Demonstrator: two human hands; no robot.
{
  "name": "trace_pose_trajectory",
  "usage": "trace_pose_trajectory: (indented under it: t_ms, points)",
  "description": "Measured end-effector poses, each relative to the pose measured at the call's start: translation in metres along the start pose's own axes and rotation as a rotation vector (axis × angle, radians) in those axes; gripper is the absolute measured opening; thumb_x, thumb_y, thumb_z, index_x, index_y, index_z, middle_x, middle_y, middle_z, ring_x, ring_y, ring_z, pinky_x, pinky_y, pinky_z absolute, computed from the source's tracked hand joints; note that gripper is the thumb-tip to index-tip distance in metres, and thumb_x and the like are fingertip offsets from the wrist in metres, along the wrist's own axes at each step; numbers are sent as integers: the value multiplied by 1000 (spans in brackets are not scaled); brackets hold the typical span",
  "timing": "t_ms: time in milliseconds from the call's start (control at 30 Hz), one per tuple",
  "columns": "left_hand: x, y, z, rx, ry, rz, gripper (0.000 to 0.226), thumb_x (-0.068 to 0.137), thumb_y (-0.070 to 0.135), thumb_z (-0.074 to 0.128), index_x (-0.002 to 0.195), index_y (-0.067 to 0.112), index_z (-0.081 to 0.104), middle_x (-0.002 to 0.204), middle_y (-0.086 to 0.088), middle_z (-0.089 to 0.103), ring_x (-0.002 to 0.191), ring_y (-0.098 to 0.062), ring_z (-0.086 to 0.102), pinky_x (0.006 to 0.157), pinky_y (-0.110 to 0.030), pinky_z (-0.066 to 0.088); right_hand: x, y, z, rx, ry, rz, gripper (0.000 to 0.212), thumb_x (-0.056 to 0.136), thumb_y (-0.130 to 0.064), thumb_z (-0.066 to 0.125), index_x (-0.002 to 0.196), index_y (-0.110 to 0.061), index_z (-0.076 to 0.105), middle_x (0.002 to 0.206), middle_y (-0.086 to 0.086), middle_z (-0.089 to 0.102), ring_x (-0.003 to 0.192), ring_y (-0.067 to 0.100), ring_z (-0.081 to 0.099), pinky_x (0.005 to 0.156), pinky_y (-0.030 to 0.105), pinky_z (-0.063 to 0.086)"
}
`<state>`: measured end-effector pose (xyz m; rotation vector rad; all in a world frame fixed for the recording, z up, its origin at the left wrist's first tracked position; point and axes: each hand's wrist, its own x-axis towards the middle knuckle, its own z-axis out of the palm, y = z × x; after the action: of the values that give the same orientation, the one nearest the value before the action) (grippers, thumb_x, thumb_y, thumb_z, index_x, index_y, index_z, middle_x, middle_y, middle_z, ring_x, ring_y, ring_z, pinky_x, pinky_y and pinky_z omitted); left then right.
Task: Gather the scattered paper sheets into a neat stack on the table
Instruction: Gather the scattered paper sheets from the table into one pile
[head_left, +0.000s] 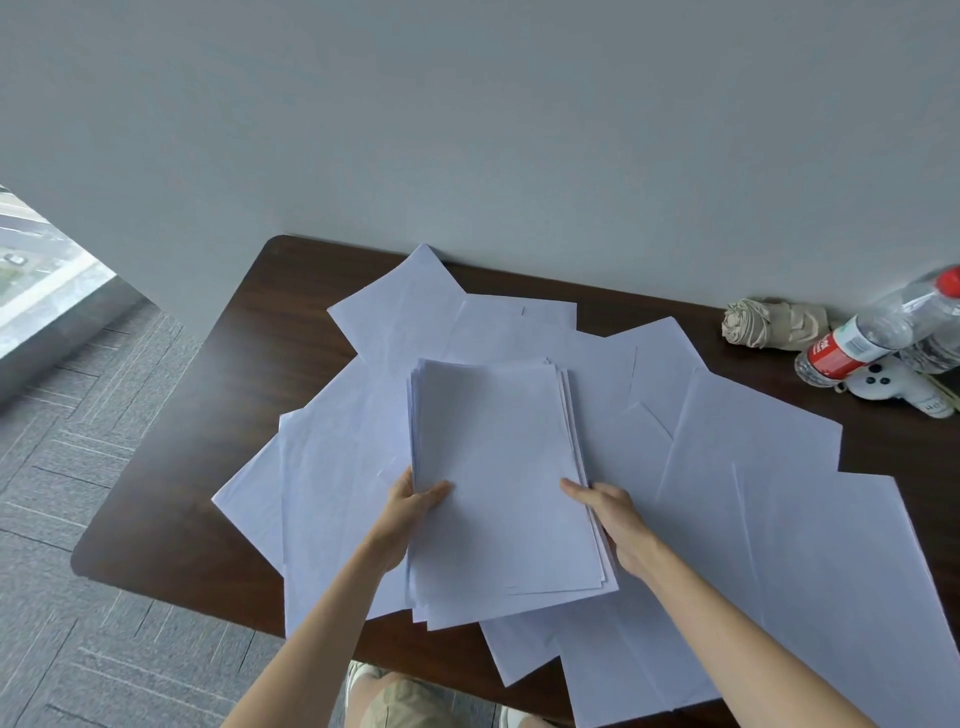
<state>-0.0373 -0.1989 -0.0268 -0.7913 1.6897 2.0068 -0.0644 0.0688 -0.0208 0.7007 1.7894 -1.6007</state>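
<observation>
A stack of white paper sheets (498, 478) is in the middle of the dark wooden table (171, 499), its edges slightly uneven. My left hand (410, 506) grips the stack's left edge, thumb on top. My right hand (610, 514) grips its right edge, thumb on top as well. Under and around the stack lie several loose white sheets: one toward the back (400, 306), some at the left (327, 483), and some at the right (769, 519) that reach over the table's front edge.
At the back right of the table are a folded beige umbrella (774, 322), a clear water bottle with a red label and cap (878, 332) and a small white device (893, 389). A grey wall (467, 130) runs behind the table. Grey carpet (78, 467) lies to the left.
</observation>
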Motion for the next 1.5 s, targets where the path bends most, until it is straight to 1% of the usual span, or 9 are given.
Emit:
trace_pose_trajectory:
  t_ms: [100, 300, 433, 633, 833, 1000, 1100, 1367, 1500]
  points:
    - [4, 1, -2, 101, 10, 8, 33, 92, 10, 66, 123, 8, 57, 114, -13, 69, 99, -28, 69, 82, -38, 59, 0, 2, 4, 3, -78, -58, 16, 91, -5, 62, 89, -20, 57, 95, -2, 69, 86, 10, 64, 67, 14, 50]
    - [8, 6, -20, 377, 345, 78, 17, 90, 20, 68, 97, 5, 64, 85, -11, 68, 79, -28, 65, 71, -45, 57, 1, 10, 7, 64, -8, -115, 22, 88, 5, 59, 98, -13, 67, 105, 12, 73, 90, 25, 68, 85, 39, 55]
    - [4, 9, -39, 660, 679, 83, 12, 91, 26, 63, 98, 16, 64, 97, -2, 68, 84, -21, 61, 66, -33, 49, -2, 10, 5, 91, 2, -130, 26, 88, 5, 59, 104, -13, 67, 106, 8, 74, 96, 25, 69, 91, 41, 53]
    - [15, 13, -33, 765, 588, -21, 48, 80, 39, 75, 115, 15, 53, 117, -5, 52, 107, -25, 55, 73, -34, 41, 0, 12, -3, 145, 59, -140, 24, 87, 6, 59, 105, -9, 67, 104, 10, 73, 90, 26, 69, 80, 36, 54]
    - [28, 24, -18, 792, 523, -110, 53, 75, 27, 79, 110, 12, 42, 105, -5, 48, 106, -27, 52, 72, -33, 37, -2, 5, -18, 181, 104, -159, 24, 88, 7, 58, 103, -10, 65, 99, 8, 72, 82, 22, 68, 69, 29, 54]
    - [38, 27, -21, 543, 425, -82, 15, 74, 19, 72, 84, 11, 63, 80, -5, 63, 81, -27, 60, 63, -32, 44, 0, 6, -21, 195, 119, -163, 26, 88, 6, 58, 109, -7, 65, 103, 8, 72, 85, 22, 67, 69, 28, 54]
    - [36, 34, -25, 255, 409, -77, 19, 60, 19, 68, 73, 9, 59, 73, -9, 60, 74, -26, 58, 64, -36, 50, 2, 6, -22, 203, 125, -167, 25, 88, 6, 59, 108, -9, 66, 104, 9, 72, 88, 24, 67, 75, 31, 53]
    - [50, 56, -61, -71, 361, -50, 17, 86, 28, 71, 95, 18, 61, 98, -2, 69, 92, -20, 65, 77, -30, 50, 3, 5, -22, 219, 138, -153, 24, 89, 5, 59, 107, -8, 65, 102, 8, 72, 86, 25, 67, 76, 33, 53]
    - [66, 72, -57, -51, 445, -15, 16, 88, 26, 71, 92, 12, 64, 85, -3, 67, 76, -20, 64, 67, -26, 52, 5, 6, -23, 216, 145, -153, 25, 88, 6, 59, 109, -8, 65, 107, 11, 71, 94, 28, 66, 88, 40, 52]
